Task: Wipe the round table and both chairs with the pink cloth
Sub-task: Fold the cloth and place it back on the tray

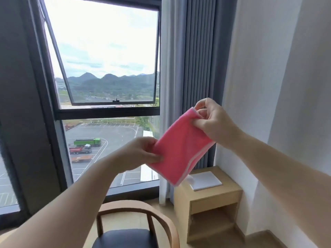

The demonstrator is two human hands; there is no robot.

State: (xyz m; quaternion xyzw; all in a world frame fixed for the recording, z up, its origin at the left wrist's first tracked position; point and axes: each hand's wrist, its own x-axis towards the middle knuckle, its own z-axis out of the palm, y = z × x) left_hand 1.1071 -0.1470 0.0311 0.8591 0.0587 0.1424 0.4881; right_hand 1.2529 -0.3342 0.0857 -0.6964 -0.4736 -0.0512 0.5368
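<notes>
A pink cloth [180,145] with a pale edge hangs stretched in the air between both hands, in front of the window. My left hand [141,151] pinches its lower left corner. Higher up, my right hand [213,119] pinches its upper right corner. Below them stands a wooden chair [157,217] with a curved backrest and a dark seat cushion [125,238]. The round table and a second chair are out of view.
A light wooden bedside cabinet [207,199] with a white pad [207,181] on top stands at the right against the white wall [286,86]. Grey curtains [198,68] hang beside the large window [107,68], whose upper pane is tilted open.
</notes>
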